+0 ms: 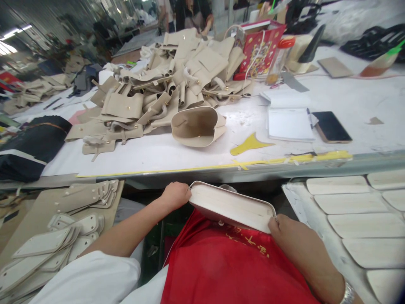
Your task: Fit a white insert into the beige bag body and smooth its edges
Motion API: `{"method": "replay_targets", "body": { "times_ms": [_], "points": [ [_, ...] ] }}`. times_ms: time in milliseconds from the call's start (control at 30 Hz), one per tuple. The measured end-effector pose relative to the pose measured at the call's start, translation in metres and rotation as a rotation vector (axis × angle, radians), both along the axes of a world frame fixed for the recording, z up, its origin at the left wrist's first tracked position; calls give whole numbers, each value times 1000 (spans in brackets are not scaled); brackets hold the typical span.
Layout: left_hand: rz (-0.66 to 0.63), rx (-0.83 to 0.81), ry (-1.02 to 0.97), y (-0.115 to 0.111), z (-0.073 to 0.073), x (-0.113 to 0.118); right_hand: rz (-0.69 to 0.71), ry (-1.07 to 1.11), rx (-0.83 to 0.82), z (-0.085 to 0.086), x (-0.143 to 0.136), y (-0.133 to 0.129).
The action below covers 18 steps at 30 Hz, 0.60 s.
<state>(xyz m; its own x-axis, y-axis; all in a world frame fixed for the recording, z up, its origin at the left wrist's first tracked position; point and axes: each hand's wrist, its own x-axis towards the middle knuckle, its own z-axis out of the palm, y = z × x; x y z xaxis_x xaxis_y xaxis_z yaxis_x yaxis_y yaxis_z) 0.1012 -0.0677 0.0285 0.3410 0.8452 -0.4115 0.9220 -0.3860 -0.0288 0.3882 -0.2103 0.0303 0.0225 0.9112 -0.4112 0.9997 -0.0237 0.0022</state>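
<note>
Two ends, one pale bag piece (232,206): lower centre of the frame, held just in front of the red apron (228,261), its long rim sloping down to the right.
Left fingers: closed on its left end; I count the left hand (175,195) as clamped there.
Right fingers: the right hand (292,236) has its thumb on the right corner, the rest hidden behind.
Rim handling: I'd share the pull evenly and pinch close to the rounded corners, pressing lightly, since a hard squeeze could crease the rim or mark the pale face.
Forearms: the left slants up from lower left, wrist nearly straight; the right comes in from lower right, bent inward above the bracelet (348,292).
Tabletop (136,164): beyond both hands.
</note>
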Motion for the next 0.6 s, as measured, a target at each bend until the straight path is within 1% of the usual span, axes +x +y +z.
{"method": "replay_targets", "body": {
  "times_ms": [167,267,300,333,367,467,500,533,600],
  "points": [
    [-1,-5,-57,-2,0,4,108,-79,-46,4,1,0],
    [7,-19,-112,-4,-4,-1,100,-60,-21,1,5,0],
    [32,-48,-166,-4,-6,-3,102,-57,-13,-1,6,0],
    [89,-102,-260,-5,-8,-7,108,-57,-9,-2,7,-1],
    [181,-185,-392,-5,-10,-11,115,-61,-6,-3,8,-1],
    [553,-486,-844,-7,-16,-21,124,-65,-12,-5,8,0],
    [646,-546,-944,-8,-19,-23,112,-58,-18,-5,8,0],
    [707,-581,-1014,-8,-22,-25,103,-49,-21,-5,8,1],
    [755,-598,-1101,-10,-30,-29,102,-35,-17,-4,8,1]
  ]
}}
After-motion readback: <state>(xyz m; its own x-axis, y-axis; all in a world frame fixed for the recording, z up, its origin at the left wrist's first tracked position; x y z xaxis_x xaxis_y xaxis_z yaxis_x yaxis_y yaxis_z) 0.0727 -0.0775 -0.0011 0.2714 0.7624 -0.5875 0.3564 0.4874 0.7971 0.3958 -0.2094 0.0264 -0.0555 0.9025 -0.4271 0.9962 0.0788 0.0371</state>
